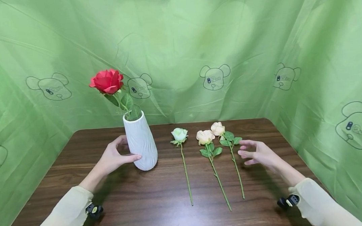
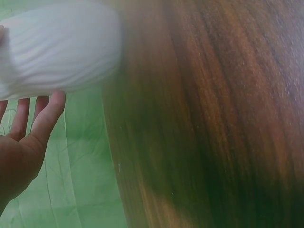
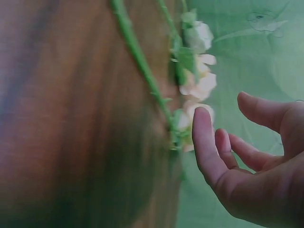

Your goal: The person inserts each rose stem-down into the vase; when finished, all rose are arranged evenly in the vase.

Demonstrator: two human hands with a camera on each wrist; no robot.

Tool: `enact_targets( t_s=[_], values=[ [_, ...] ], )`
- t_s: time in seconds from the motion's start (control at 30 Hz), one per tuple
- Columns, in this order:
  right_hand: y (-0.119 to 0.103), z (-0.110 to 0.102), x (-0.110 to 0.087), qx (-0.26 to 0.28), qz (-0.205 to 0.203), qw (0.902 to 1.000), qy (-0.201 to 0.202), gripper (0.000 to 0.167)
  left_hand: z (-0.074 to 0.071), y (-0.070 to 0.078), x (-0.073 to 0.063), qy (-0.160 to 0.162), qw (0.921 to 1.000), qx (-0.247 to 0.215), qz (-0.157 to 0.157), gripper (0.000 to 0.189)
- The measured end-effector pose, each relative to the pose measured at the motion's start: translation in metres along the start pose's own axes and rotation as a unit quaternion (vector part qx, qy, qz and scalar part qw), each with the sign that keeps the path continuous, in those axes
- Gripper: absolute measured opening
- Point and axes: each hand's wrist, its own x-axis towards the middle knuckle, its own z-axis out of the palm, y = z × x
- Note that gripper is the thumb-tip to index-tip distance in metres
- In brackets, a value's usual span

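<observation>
A white ribbed vase [image 1: 141,141] stands at the left of the table, holding one red rose [image 1: 107,81] that leans left out of its mouth. My left hand [image 1: 114,156] grips the vase from its left side, thumb across the front; the other fingers are partly hidden behind it. The left wrist view shows the vase [image 2: 61,47] against the fingertips. Right of the vase lie a pale green-white rose [image 1: 179,135] and two cream roses, one left [image 1: 205,137] and one right [image 1: 218,128]. My right hand [image 1: 258,153], loosely bent and holding nothing, hovers beside the right cream rose's leaves.
The brown wooden table [image 1: 124,203] has its far edge against a green curtain [image 1: 178,52] printed with bear outlines. More curtain hangs at both sides. The lying stems point toward the near edge. A dark wrist device [image 1: 94,211] sits at each sleeve.
</observation>
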Motion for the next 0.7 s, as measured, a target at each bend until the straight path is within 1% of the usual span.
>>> enact_targets(
  t_s=[0.13, 0.23, 0.47, 0.6, 0.7],
  values=[
    [0.017, 0.004, 0.003, 0.008, 0.017, 0.9998, 0.003, 0.067, 0.0, -0.001, 0.0, 0.0, 1.0, -0.001, -0.003, 0.068],
    [0.025, 0.006, 0.009, 0.004, 0.023, 0.9997, 0.006, 0.067, 0.0, 0.001, 0.0, -0.001, 0.9999, -0.008, -0.006, 0.068],
    [0.029, 0.008, 0.021, -0.017, 0.036, 0.9988, 0.028, 0.067, 0.002, 0.003, 0.0, -0.005, 0.9999, -0.014, -0.006, 0.066],
    [0.033, 0.007, 0.028, -0.046, 0.044, 0.9974, 0.034, 0.067, 0.002, 0.002, 0.001, -0.005, 0.9998, -0.019, -0.004, 0.066],
    [0.036, 0.01, 0.036, -0.068, 0.052, 0.9955, 0.039, 0.068, -0.001, 0.001, 0.0, -0.005, 0.9997, -0.022, -0.006, 0.067]
  ],
)
